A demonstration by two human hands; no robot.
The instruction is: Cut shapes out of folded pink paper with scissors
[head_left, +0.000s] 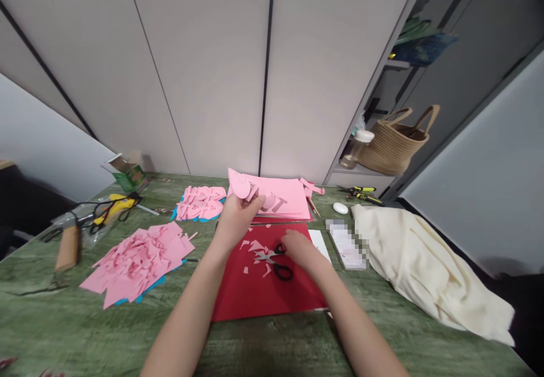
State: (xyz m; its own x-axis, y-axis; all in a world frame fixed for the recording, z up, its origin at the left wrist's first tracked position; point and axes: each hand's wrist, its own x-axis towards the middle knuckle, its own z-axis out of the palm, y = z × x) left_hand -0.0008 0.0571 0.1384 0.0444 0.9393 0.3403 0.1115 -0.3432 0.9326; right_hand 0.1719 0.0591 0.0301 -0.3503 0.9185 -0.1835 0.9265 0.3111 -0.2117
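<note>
My left hand (242, 215) is closed on a pink paper cut-out (241, 184) with curved edges, raised above the red sheet. Below and to the right, my right hand (296, 246) has its fingers curled at the upper handle loop of the black-handled scissors (282, 271). The scissor blades are spread apart over the red sheet (263, 297), among small pink paper scraps (255, 246). Just behind my hands, a stack of pink paper (289, 190) bears more cut letter shapes, partly hidden by my left hand.
Left of the red sheet lie a heap of pink offcuts (140, 258) and a pile of pink cut letters (200, 202). A yellow glue gun (111, 210) and a green box (131, 177) are farther left. To the right are a phone (346, 245), yellow-black pliers (361, 194) and cream cloth (425, 269).
</note>
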